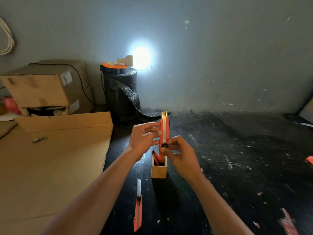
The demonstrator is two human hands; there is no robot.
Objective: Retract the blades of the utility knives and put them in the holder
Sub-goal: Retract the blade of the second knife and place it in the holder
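Note:
I hold a red utility knife (pixel 164 128) upright above the wooden holder (pixel 158 171). My left hand (pixel 144 139) grips its body from the left. My right hand (pixel 178 152) pinches the black knob low on the knife. Only a short metal tip shows at the knife's top. Inside the holder stands another red knife (pixel 156 158), leaning left. A third red knife (pixel 138 207) lies on the dark floor in front of the holder, its blade extended toward the holder.
A large flat cardboard sheet (pixel 50 167) covers the floor at left, with stacked cardboard boxes (pixel 45 87) behind it. A black roll of bubble wrap (pixel 121 92) with a lamp on top stands by the wall. Red scraps (pixel 288 223) lie at right.

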